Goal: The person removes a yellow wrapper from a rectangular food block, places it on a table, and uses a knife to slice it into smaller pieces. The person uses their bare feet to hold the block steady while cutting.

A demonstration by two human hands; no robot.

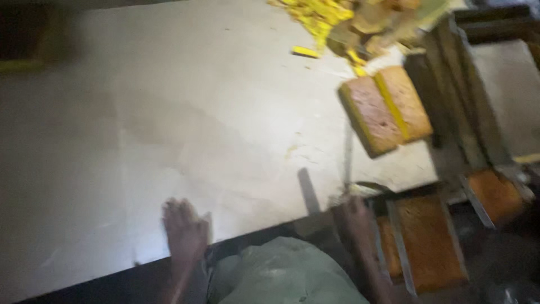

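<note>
The picture was blurred by motion, so fine detail was hard to read. Across the left and middle of the frame the pale table (169,112) lay mostly bare, dusted with a few small yellow crumbs.

At the lower middle left, the left hand (184,232) rested on the table's near edge. It lay flat with the fingers loose, so the grip was released and held nothing. Just right of it, at the bottom centre, sat a pale green bundle (281,276), perhaps cloth or a sack.

Further right, the right hand (360,225) reached toward the metal frame (394,225) around one orange-brown slab (427,239) at the lower right. It seemed to touch the frame's left bar, but whether its grip was clenched on that bar could not be told through the blur.

One block (387,110) lay on the table in the upper right, well apart from both hands: brown and spongy, with yellow edges and one yellow stripe down its middle, as if made of two halves. Above it, at the top of the frame, a heap of yellow scraps (323,17) lay mixed with brown pieces, and one loose yellow strip (305,52) lay just left of the heap.

Counted, there were two hands, one striped block on the table, one framed slab and a second orange-brown piece (495,194) at the right edge. Judging by the scrap heap, some trimming looked done, while the striped block appeared whole and untouched.
</note>
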